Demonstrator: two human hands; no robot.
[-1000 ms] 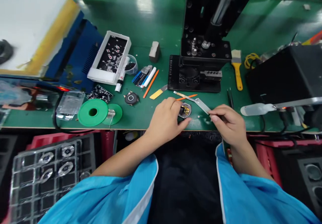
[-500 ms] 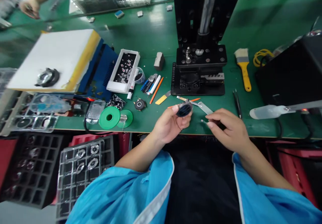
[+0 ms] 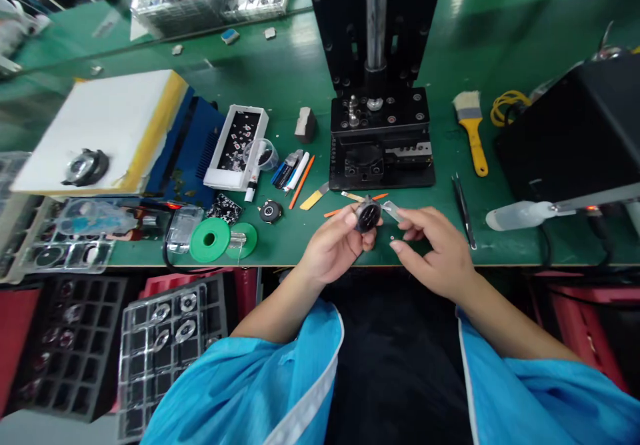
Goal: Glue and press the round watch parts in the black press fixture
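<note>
My left hand (image 3: 334,246) is closed around a round dark watch case (image 3: 369,215), its dark face tilted up toward me. To its right, my right hand (image 3: 436,250) is apart from the case, thumb and fingers separated, with nothing visible between them. A tiny pale part (image 3: 393,237) lies on the green bench just by the right thumb tip. Behind the right fingertips is a clear flat strip (image 3: 392,211), partly covered by them. Thin orange-handled and pale-handled tools (image 3: 353,196) lie behind the watch case.
A black press (image 3: 381,158) stands ahead. Tweezers (image 3: 464,213), a yellow brush (image 3: 473,135) and a white bottle (image 3: 520,215) lie right. Left are a green spool (image 3: 210,239), a tape measure (image 3: 271,211), a parts box (image 3: 237,145) and a white-topped blue machine (image 3: 100,125). Compartment trays (image 3: 163,351) sit below.
My right thumb and fingers have spread from being close together. The watch case has turned in my left hand. The whole view has shifted slightly; another person's hand at upper left has moved.
</note>
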